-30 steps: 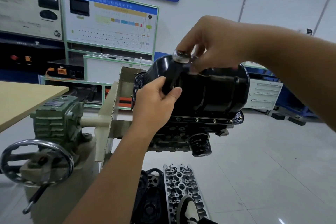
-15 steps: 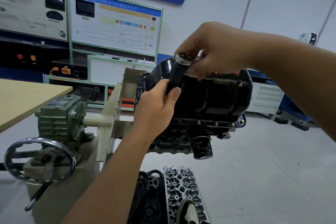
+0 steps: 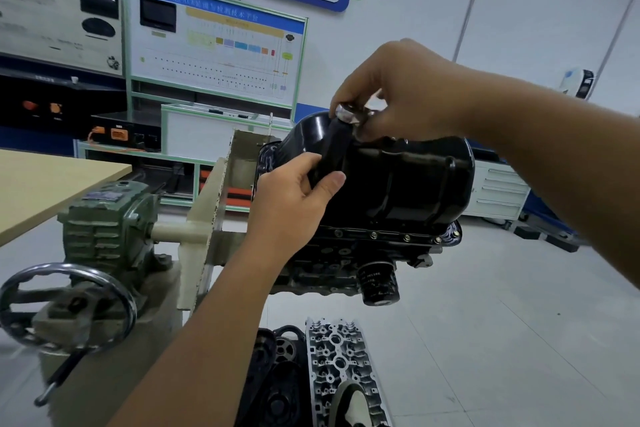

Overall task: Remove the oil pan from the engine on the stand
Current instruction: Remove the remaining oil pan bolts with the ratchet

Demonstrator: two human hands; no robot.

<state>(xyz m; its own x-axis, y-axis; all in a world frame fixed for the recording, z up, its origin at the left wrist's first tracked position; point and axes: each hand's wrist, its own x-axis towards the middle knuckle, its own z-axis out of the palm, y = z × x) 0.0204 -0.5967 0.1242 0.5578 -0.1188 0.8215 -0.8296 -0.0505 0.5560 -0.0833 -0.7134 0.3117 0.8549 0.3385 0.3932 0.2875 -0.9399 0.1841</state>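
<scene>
Hands on the ratchet — oil pan (image 3: 408, 180) not yet off the engine (image 3: 332, 263).

Head view: my left hand (image 3: 294, 198) curls round the black ratchet handle (image 3: 332, 152), which I judge gives leverage, while my right hand (image 3: 391, 94) pinches the chrome ratchet head (image 3: 346, 113) at the pan's top to keep it seated. The pan sits upturned, flange bolts (image 3: 373, 235) visible along its edge — it looks fastened to the stand-mounted engine.

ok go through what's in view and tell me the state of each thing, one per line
oil pan: on the engine, flange bolts in
ratchet: held in both hands, above the pan
left hand: grips the ratchet handle
right hand: pinches the ratchet head
oil filter: screwed on
cylinder head: off, on the floor
</scene>
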